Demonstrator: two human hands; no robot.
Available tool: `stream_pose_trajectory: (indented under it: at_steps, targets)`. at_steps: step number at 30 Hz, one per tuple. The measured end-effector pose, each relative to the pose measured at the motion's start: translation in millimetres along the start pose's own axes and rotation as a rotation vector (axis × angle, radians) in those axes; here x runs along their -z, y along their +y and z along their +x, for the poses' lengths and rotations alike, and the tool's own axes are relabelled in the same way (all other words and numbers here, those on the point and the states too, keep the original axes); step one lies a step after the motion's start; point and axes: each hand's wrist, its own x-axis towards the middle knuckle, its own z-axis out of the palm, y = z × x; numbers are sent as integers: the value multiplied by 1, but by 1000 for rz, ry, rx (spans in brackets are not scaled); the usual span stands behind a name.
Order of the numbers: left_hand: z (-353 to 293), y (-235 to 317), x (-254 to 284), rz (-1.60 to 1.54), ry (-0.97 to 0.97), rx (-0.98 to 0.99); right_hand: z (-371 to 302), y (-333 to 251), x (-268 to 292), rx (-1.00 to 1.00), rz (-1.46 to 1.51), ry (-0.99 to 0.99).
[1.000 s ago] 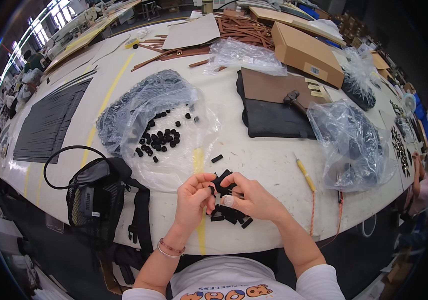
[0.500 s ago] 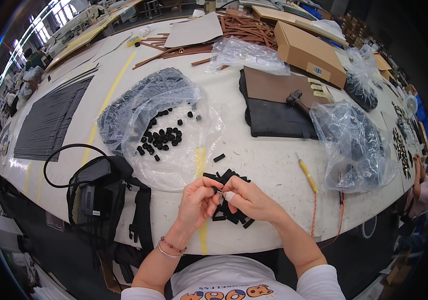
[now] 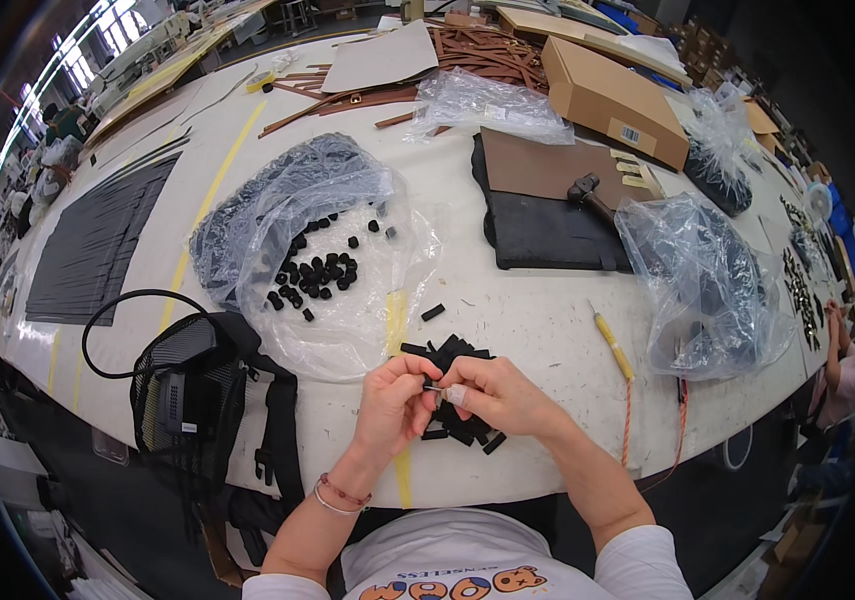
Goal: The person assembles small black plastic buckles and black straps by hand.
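Observation:
My left hand point(image 3: 390, 402) and my right hand point(image 3: 496, 394) meet fingertip to fingertip over the near middle of the table. Pinched between them is a small black strip point(image 3: 432, 384), mostly covered by the fingers. White tape wraps a finger of the right hand. Beneath and behind the hands lies a pile of short black strips point(image 3: 463, 428), partly hidden by them. One loose strip point(image 3: 434, 312) rests just beyond the pile. Farther left, several small black rolled pieces point(image 3: 320, 272) are scattered on a clear plastic bag point(image 3: 343, 345).
To the left sit a black mesh bag point(image 3: 220, 400) and a stack of long dark strips point(image 3: 98, 240). On the right are a yellow-handled tool point(image 3: 610, 338) with a cord, a filled plastic bag point(image 3: 703, 290) and a hammer point(image 3: 590, 195). Brown straps point(image 3: 493, 60) and a cardboard box point(image 3: 613, 100) lie behind.
Both hands stay together, with the fingers shifting slightly around the small black strip. The table's contents appear a little farther left in the view.

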Motion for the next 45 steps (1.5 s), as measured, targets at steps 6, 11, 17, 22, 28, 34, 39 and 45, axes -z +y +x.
stream_pose_trajectory:
  at_steps: [6,11,17,22,28,34,39,45]
  targets:
    - [-2,-24,-6,764,240,-694,1,1,-22,248,-544,404]
    - [-3,-20,-14,668,209,-662,0,-1,-26,333,-667,526]
    - [2,5,4,-45,-50,-218,2,-3,-5,103,41,341]
    - [2,-2,0,48,-167,-145,3,1,-5,56,138,324]
    - [-2,-6,-10,263,-66,-234,0,0,-9,137,-86,406]
    - [-3,-8,-8,553,-6,-363,1,3,-16,292,-451,535]
    - [-1,-4,2,201,-101,-98,4,7,-22,465,-540,529]
    - [6,20,-3,-28,236,-470,34,-5,-6,281,-603,482]
